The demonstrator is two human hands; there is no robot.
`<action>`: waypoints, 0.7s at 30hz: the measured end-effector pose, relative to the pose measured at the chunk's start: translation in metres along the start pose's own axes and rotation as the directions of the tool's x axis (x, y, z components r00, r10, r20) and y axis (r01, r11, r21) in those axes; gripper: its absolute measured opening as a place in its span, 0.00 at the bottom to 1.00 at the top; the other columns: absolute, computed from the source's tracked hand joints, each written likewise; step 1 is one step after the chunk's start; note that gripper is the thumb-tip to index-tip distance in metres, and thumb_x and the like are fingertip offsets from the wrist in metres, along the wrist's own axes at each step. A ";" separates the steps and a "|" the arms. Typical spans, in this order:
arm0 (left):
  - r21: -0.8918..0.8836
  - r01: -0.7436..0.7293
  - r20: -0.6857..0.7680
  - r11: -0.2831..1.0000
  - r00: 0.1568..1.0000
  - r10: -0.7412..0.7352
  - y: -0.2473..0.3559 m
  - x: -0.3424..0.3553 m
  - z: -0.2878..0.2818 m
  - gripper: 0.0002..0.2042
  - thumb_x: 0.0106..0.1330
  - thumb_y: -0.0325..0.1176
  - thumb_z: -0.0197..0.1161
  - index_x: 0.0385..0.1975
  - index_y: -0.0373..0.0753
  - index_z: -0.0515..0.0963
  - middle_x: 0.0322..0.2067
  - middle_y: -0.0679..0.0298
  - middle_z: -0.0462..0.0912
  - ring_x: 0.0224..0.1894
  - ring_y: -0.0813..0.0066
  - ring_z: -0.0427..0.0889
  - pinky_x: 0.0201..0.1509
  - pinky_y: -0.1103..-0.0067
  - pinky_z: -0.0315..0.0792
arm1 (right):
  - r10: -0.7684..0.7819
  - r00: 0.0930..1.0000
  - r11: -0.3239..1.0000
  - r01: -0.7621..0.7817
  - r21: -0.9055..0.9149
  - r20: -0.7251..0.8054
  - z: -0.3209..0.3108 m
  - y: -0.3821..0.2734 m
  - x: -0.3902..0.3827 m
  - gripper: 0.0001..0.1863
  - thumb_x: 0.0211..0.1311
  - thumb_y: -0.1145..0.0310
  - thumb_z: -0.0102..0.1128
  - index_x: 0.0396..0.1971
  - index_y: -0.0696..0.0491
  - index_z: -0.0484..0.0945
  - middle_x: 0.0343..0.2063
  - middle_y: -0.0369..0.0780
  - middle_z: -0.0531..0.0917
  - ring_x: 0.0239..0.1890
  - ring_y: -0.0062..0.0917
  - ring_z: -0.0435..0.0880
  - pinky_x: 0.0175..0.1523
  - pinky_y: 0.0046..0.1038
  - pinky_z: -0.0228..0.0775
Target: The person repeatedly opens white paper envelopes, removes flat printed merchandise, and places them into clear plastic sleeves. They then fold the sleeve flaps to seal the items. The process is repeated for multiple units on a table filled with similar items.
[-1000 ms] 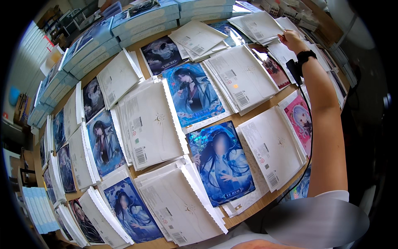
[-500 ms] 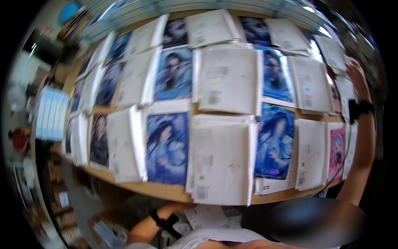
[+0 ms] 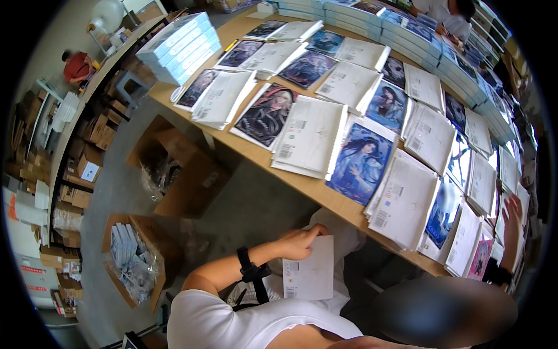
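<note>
My left hand holds a white flat packet with a barcode label below the table edge, close to my body. A black band sits on that wrist. My right hand reaches out at the far right and lies flat on the white packet stacks there, fingers stretched, with a black watch on its wrist. The long wooden table carries rows of white packet stacks that alternate with illustrated picture sheets.
Open cardboard boxes stand on the grey floor under and left of the table, one filled with wrapped goods. Blue-and-white boxes are stacked at the table's far end. Another person works at the far side; shelves line the left.
The view has swung left and down. My left hand with the white packet has come up into sight near my body. My right hand stays out on the right-hand stacks.
</note>
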State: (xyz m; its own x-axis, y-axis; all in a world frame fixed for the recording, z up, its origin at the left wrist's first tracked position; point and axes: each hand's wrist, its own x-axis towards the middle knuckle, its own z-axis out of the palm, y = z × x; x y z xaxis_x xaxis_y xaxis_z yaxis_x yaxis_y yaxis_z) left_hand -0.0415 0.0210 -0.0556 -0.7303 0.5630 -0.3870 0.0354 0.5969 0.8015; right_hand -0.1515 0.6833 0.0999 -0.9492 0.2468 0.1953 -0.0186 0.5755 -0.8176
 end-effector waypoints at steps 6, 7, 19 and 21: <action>-0.041 -0.046 -0.078 0.998 0.996 0.043 -0.016 -0.030 -0.020 0.24 0.53 0.24 0.52 0.52 0.40 0.58 0.45 0.50 0.76 0.46 0.50 0.77 0.47 0.66 0.71 | -0.043 0.998 0.999 0.043 0.003 0.056 0.093 -0.100 -0.109 0.22 0.64 0.62 0.53 0.57 0.49 0.65 0.54 0.38 0.71 0.53 0.24 0.74 0.54 0.24 0.67; -0.061 -0.059 -0.077 0.996 0.996 0.054 -0.018 -0.037 -0.021 0.23 0.53 0.24 0.52 0.52 0.40 0.58 0.44 0.50 0.76 0.46 0.50 0.77 0.47 0.66 0.71 | -0.065 0.994 0.997 0.067 -0.029 0.085 0.113 -0.122 -0.132 0.22 0.64 0.62 0.52 0.57 0.49 0.65 0.53 0.38 0.71 0.52 0.23 0.74 0.52 0.23 0.68; 0.002 -0.264 -0.146 0.965 0.954 0.261 -0.004 -0.058 -0.022 0.22 0.54 0.26 0.56 0.50 0.42 0.64 0.46 0.54 0.76 0.46 0.52 0.77 0.45 0.69 0.71 | -0.142 0.712 0.983 0.185 0.012 0.687 0.333 -0.218 -0.267 0.21 0.48 0.84 0.54 0.46 0.55 0.73 0.38 0.43 0.73 0.33 0.32 0.80 0.37 0.27 0.74; -0.010 -0.291 -0.130 0.957 0.949 0.287 0.004 -0.059 -0.023 0.22 0.54 0.26 0.57 0.50 0.41 0.64 0.46 0.54 0.77 0.46 0.52 0.77 0.45 0.69 0.71 | -0.327 0.698 0.936 0.332 0.117 0.637 0.358 -0.220 -0.273 0.20 0.50 0.81 0.56 0.46 0.54 0.74 0.36 0.43 0.73 0.36 0.35 0.79 0.41 0.29 0.73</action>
State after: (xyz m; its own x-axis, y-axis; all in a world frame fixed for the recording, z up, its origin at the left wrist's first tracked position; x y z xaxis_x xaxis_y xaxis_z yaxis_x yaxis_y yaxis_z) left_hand -0.0141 -0.0236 -0.0192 -0.7714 0.6316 -0.0780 0.2397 0.4019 0.8838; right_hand -0.0007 0.2104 0.0326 -0.8569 -0.5121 0.0588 -0.3688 0.5294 -0.7640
